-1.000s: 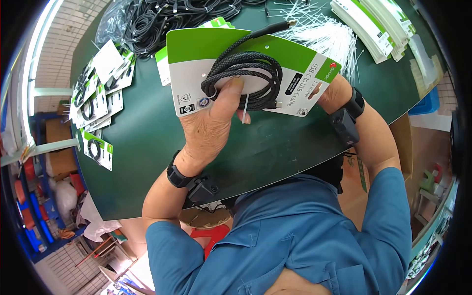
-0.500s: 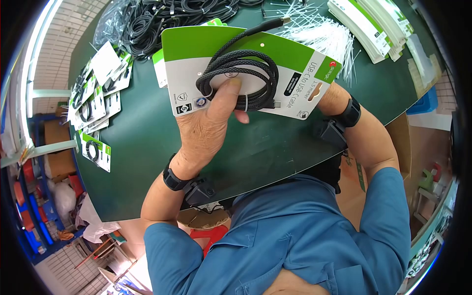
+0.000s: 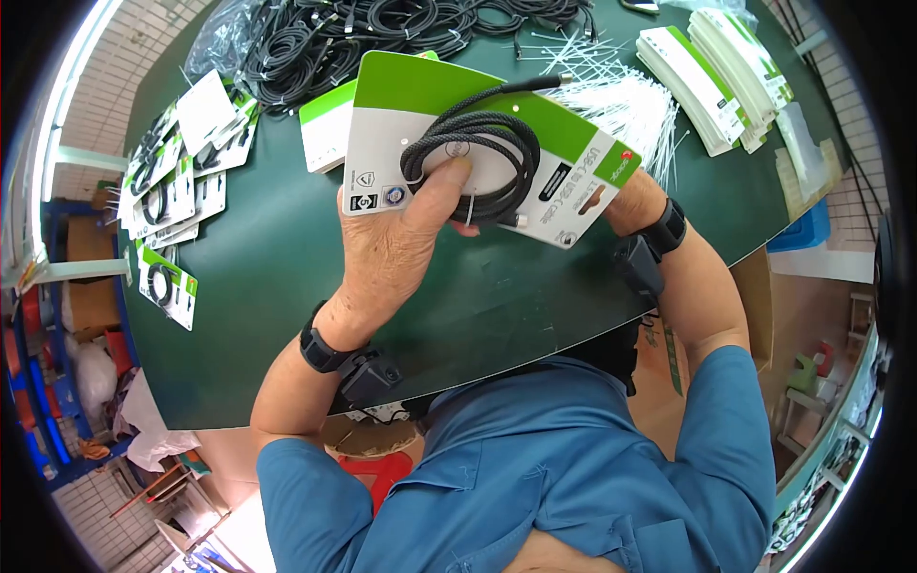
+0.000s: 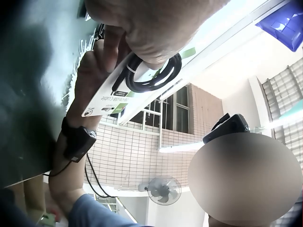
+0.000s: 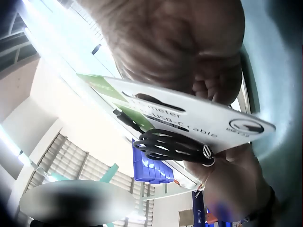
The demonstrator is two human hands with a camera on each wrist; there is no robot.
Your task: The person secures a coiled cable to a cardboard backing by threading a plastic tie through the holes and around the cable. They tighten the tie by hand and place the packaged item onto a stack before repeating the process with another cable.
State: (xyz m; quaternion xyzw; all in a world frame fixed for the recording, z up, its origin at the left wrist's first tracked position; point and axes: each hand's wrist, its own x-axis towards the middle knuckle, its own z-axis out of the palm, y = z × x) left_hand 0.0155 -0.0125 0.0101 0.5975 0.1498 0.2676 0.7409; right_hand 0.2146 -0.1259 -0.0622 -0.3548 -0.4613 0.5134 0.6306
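Observation:
My left hand (image 3: 387,248) grips a green-and-white USB-C cable card (image 3: 559,196), thumb on the front and fingers behind. A coiled black braided cable (image 3: 521,172) lies on the card's face, one plug reaching up past the top edge. A white cable tie (image 3: 471,205) loops close round the coil's lower side. My right hand (image 3: 635,205) is behind the card's right end, mostly covered by it in the head view. Bent fingers (image 5: 213,87) show behind the card in the right wrist view; I cannot tell what they hold.
On the green table (image 3: 478,315), carded cables (image 3: 177,205) lie heaped at left. Loose black cables (image 3: 315,43) and a white tie pile (image 3: 630,110) lie at the back. Blank cards (image 3: 693,95) are stacked at right, and another card stack (image 3: 325,134) sits behind the held card.
The tie's loop, which stuck out in front of the coil, has drawn in close to it. The card has turned slightly clockwise, its right end lower. Both hands stay at the card.

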